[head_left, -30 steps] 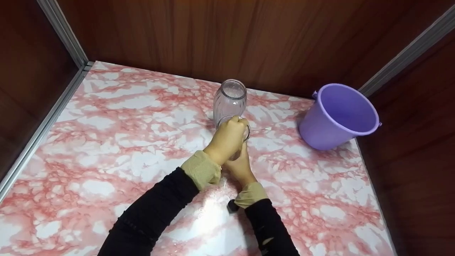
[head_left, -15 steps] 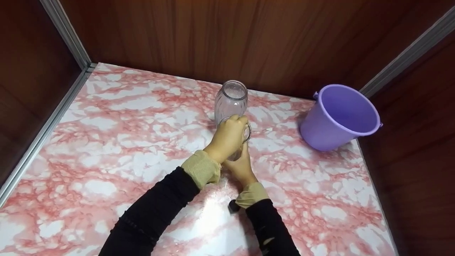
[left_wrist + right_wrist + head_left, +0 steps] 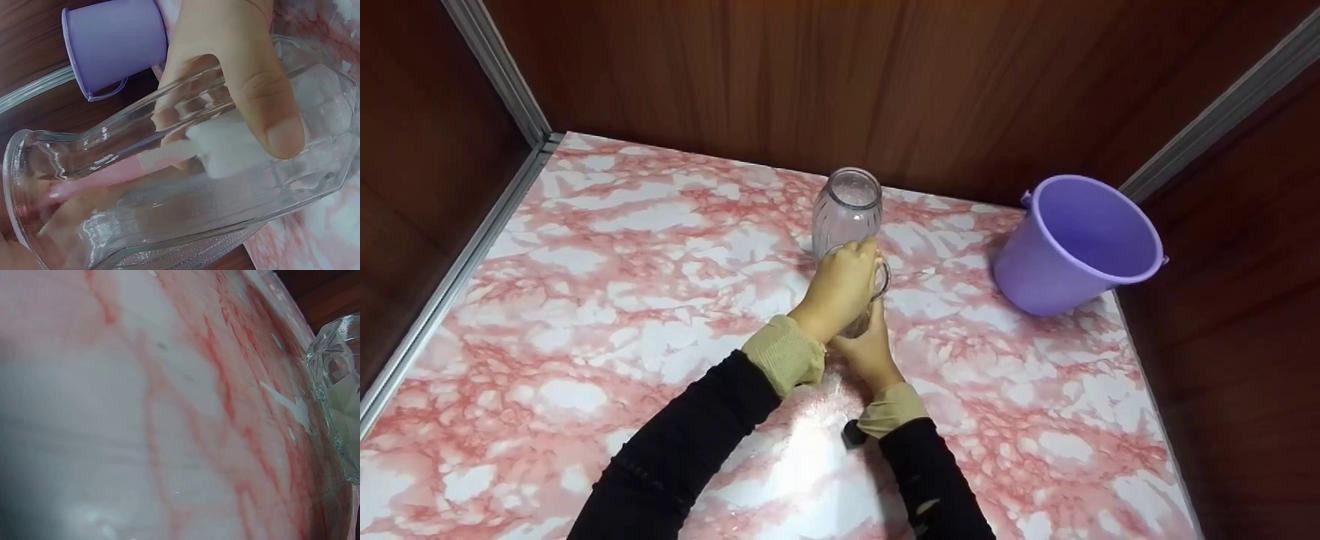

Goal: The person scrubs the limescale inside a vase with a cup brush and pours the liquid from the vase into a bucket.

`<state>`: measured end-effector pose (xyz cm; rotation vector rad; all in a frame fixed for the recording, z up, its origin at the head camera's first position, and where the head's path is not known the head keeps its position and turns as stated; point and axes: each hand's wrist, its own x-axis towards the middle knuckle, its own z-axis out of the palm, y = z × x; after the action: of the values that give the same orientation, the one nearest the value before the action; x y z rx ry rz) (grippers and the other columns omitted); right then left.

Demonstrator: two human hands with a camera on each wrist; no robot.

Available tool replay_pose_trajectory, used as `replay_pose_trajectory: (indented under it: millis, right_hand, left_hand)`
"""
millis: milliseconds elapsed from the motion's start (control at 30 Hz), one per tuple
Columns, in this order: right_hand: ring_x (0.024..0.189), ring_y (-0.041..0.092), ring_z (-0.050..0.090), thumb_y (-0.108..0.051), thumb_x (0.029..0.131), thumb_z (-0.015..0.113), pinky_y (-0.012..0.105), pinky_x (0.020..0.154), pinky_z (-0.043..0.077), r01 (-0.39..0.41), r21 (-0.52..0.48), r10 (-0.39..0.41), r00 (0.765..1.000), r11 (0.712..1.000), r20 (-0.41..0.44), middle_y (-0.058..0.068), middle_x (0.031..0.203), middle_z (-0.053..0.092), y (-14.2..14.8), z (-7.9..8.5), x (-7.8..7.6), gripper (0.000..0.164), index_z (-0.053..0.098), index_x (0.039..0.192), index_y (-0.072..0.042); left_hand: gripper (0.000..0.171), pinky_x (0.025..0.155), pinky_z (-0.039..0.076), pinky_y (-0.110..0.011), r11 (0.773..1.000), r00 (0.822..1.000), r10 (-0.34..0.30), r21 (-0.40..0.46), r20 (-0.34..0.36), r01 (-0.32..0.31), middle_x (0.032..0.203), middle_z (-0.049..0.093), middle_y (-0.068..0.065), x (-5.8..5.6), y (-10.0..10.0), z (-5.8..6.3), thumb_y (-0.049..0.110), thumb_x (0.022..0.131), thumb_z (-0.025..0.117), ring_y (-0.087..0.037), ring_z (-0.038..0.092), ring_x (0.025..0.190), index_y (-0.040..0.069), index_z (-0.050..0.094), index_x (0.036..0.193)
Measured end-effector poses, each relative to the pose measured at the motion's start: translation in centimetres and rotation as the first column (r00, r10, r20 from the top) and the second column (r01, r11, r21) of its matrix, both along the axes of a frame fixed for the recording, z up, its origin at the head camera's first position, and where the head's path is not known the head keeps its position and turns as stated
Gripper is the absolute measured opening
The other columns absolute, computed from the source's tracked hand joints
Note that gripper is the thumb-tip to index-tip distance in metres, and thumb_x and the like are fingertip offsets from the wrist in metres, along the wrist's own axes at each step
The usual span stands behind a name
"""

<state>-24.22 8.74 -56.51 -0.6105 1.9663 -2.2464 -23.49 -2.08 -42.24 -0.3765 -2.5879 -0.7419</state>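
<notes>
My right hand (image 3: 871, 355) grips a clear ribbed glass vase (image 3: 185, 214) around its body, the thumb lying across the glass in the left wrist view. Inside the vase sits a sponge brush with a white head (image 3: 228, 147) and a pink handle (image 3: 107, 173). My left hand (image 3: 837, 289) is at the vase's mouth and holds the brush handle there; in the head view it covers most of the opening. The right wrist view catches only the faceted base of the vase at its right edge.
A second clear glass vase (image 3: 847, 219) stands upright just beyond the hands. To the right, a purple bucket (image 3: 1046, 262) is near the back wall. Dark wood-grain panels (image 3: 697, 82) enclose the pink-and-white marbled surface (image 3: 607, 330). Small wet-looking drops lie under the hands.
My left hand has shifted slightly at the vase's mouth, its knuckles turning a little upward. The right hand, the vases and the bucket stay in place.
</notes>
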Motion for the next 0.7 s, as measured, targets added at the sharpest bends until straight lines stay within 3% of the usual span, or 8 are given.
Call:
replay_pose_trajectory:
  millis: [233, 400, 700]
  right_hand:
    - [0.118, 0.02, 0.05, 0.006, 0.069, 0.078, 0.033, 0.104, 0.041, 0.066, 0.107, -0.068, 0.998, 0.992, 0.014, 0.011, 0.146, 0.04, 0.0, 1.7, 1.0, 0.107, 0.014, 0.152, -0.01]
    - [0.12, 0.021, 0.047, 0.013, 0.067, 0.074, 0.035, 0.107, 0.037, 0.036, 0.067, -0.037, 0.999, 0.997, 0.025, 0.014, 0.141, 0.042, 0.0, 1.6, 1.0, 0.103, 0.016, 0.15, -0.006]
    - [0.128, 0.023, 0.039, 0.001, 0.067, 0.077, 0.035, 0.113, 0.028, 0.079, 0.138, -0.071, 0.996, 0.987, -0.06, 0.015, 0.146, 0.036, 0.1, 1.6, 1.0, 0.102, 0.016, 0.149, 0.0]
  left_hand:
    - [0.017, 0.07, 0.055, -0.042, 0.994, 0.999, 0.04, -0.105, -0.023, -0.042, 0.081, 0.066, -0.015, 0.0, 0.3, -0.1, 0.015, 0.096, 0.057, -0.033, 0.067, 0.078, -0.002, 0.055, 0.097]
    - [0.01, 0.068, 0.057, -0.039, 0.981, 0.998, 0.065, -0.183, -0.02, -0.067, 0.084, 0.065, -0.014, 0.2, 0.5, -0.2, 0.008, 0.094, 0.056, -0.029, 0.068, 0.077, -0.002, 0.055, 0.097]
    - [0.009, 0.06, 0.057, -0.036, 0.987, 0.989, 0.069, -0.132, -0.128, -0.086, 0.084, 0.064, -0.012, 0.5, 1.0, -1.0, 0.0, 0.087, 0.058, -0.027, 0.066, 0.071, 0.0, 0.057, 0.096]
